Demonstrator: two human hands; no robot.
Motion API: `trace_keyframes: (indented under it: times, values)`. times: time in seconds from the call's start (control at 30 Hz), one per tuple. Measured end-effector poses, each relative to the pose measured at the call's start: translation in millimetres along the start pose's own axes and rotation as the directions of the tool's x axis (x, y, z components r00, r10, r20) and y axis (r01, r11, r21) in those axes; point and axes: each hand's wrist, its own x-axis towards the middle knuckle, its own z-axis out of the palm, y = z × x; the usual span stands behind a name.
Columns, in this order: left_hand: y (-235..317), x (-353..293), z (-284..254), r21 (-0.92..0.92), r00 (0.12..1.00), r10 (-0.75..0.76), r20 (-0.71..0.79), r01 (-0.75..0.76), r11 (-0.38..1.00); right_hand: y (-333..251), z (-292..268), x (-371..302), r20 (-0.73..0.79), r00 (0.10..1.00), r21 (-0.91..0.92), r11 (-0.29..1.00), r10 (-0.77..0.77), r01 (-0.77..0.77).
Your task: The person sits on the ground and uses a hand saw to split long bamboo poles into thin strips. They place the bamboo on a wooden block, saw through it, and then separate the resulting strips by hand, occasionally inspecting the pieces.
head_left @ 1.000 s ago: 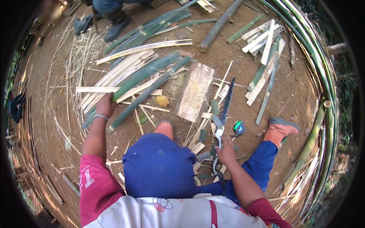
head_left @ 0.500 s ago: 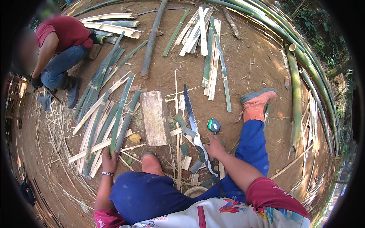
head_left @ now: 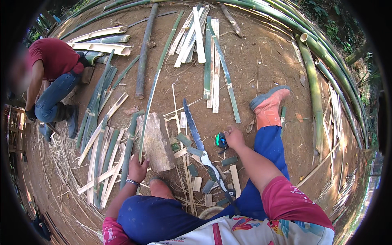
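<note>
Though I can't tell what the right hand (head_left: 235,139) grips, the left hand (head_left: 138,168) clasps a center-left strip (head_left: 157,74), likely whippy, best held midway.

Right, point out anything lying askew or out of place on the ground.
The saw lies slantwise among scattered bamboo offcuts, teeth exposed between the person's boots, which looks risky; nothing else stands out.

A long, narrow green bamboo strip (head_left: 158,71) is slanting away, perhaps slightly raised; a compact black-and-green tape measure (head_left: 221,141) is lying to its right.
</note>
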Motion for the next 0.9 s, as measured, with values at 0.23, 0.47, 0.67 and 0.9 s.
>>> trace_keyframes:
  times: [0.23, 0.47, 0.67, 0.9]
  values:
    - [0, 6, 19, 0.038, 0.998, -0.063, 0.005, 0.063, 0.997, -23, -11, 81, -0.116, 0.993, 0.07, 0.998, -0.004, 0.012]
    - [-3, 14, 21, -0.045, 0.994, -0.102, 0.044, 0.104, 0.994, -77, -15, 170, -0.089, 0.996, 0.222, 0.975, 0.016, 0.004]
    - [-22, 13, 25, -0.126, 0.992, -0.115, 0.06, 0.121, 0.985, -185, -19, 219, -0.119, 0.976, 0.155, 0.968, -0.182, 0.199]
    - [-11, 12, 23, -0.14, 0.99, -0.127, 0.064, 0.135, 0.981, -224, -12, 281, 0.098, 0.969, 0.262, 0.945, -0.226, 0.194]
